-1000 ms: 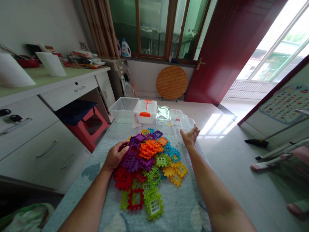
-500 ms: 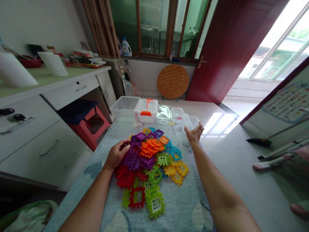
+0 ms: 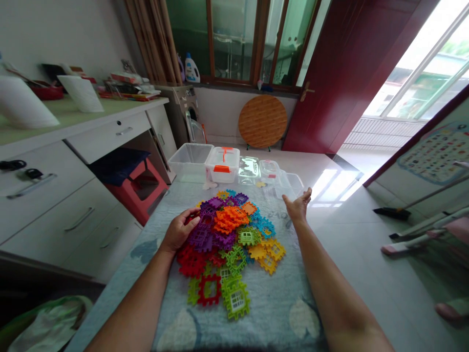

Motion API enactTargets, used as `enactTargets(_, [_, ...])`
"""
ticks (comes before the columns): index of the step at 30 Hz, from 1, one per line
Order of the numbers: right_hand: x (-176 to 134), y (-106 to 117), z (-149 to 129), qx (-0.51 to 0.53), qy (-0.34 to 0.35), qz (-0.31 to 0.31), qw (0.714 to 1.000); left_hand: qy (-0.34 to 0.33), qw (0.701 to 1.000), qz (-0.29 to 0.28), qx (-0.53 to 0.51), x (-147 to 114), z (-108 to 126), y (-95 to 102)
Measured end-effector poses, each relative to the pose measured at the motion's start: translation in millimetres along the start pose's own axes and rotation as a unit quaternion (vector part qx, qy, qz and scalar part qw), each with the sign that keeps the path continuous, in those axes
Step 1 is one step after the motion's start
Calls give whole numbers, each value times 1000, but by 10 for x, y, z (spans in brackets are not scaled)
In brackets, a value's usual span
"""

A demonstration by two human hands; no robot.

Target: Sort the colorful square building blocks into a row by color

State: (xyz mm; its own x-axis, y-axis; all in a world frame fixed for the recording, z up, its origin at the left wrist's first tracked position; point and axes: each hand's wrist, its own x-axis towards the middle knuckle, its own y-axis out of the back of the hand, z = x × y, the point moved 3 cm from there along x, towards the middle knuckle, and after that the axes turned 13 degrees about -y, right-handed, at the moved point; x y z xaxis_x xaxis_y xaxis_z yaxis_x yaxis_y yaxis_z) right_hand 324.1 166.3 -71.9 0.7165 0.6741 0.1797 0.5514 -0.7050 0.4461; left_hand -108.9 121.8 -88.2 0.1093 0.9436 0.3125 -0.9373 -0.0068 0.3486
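A: One desk (image 3: 264, 313) under a pale blue cloth, clear boxes (image 3: 222, 165) lined along its far edge, out of the way.

B: The tiles?

A: Heap of plastic window tiles (image 3: 229, 239) mid-cloth, colours mixed, piled within both arms' reach.

B: Hands?

A: Left hand (image 3: 179, 231) curled over purple tiles at the heap's left edge, fingers bent, touching them. Right hand (image 3: 298, 205) spread wide, palm up, empty, beside the nearest clear box.

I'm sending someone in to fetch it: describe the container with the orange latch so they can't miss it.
At the far end of the blue cloth-covered table, past the heap of plastic tiles, stands a row of clear containers. Take the lidded box, second from the left; it alone has an orange latch and handle.
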Motion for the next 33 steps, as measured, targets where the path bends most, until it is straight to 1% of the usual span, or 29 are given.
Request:
enactTargets(1, [-80, 26, -23, 4, 4, -6, 1000, 1, 1000, -6, -1, -8, 14, -8])
enactTargets(2, [-179, 37, -56, 10, 13, -27, 1000, -2, 1000, -11, 3, -16, 38, -15])
enactTargets(3, [-295, 32, -96, 16, 27, -64, 997, -9, 1000, -12, 14, -26, 72, -19])
enactTargets(4, [-426, 11, -141, 19, 42, -117, 992, -20, 999, -10, 29, -38, 113, -19])
enactTargets(6, [-713, -59, -237, 0, 76, -237, 968, -47, 997, -11, 60, -71, 202, -16])
enactTargets(7, [-849, -94, -284, -21, 92, -278, 956, -57, 996, -21, 72, -93, 241, -16])
enactTargets(8, [-969, -124, -332, -42, 110, -303, 946, -61, 994, -37, 79, -119, 273, -19])
enactTargets(10, [-1153, -180, -426, -79, 138, -326, 932, -60, 991, -83, 84, -176, 318, -31])
enactTargets(13, [-1325, -260, -552, -139, 158, -369, 905, -58, 983, -144, 102, -252, 373, -59])
enactTargets(15, [-1405, -299, -614, -188, 165, -398, 882, -62, 977, -165, 124, -275, 416, -84])
enactTargets(17, [-1468, -317, -653, -230, 171, -410, 866, -73, 972, -169, 144, -273, 468, -115])
enactTargets(20, [-1533, -319, -674, -249, 185, -409, 858, -105, 969, -161, 155, -243, 554, -165])
enactTargets(22, [-1550, -309, -671, -237, 197, -402, 862, -121, 968, -157, 155, -225, 607, -194])
enactTargets(26, [-1526, -281, -642, -190, 219, -377, 879, -144, 967, -150, 150, -211, 713, -248])
enactTargets(30, [-1502, -274, -579, -117, 244, -362, 892, -174, 962, -146, 150, -173, 836, -349])
enactTargets(33, [-1489, -274, -525, -48, 244, -353, 902, -208, 958, -138, 142, -92, 962, -445])
